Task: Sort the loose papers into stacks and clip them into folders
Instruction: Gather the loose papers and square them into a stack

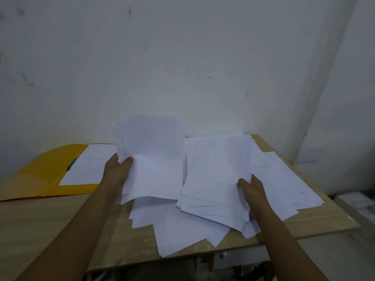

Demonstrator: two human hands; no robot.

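My left hand [117, 171] grips the left edge of a raised bundle of white sheets [151, 157], thumb on top; the bundle stands tilted up off the table. My right hand [251, 189] holds the right edge of a second fanned stack of white papers [215, 179], thumb on its upper face. More loose sheets [182, 232] lie spread beneath both, some overhanging the table's front edge. An open yellow folder [40, 175] lies at the left with white paper [87, 167] clipped in it by a dark metal clip [71, 164].
The wooden table [50, 224] ends at the right near further white sheets [284, 183]. A pale wall rises directly behind. Pale items [357, 203] sit lower down beyond the table's right edge.
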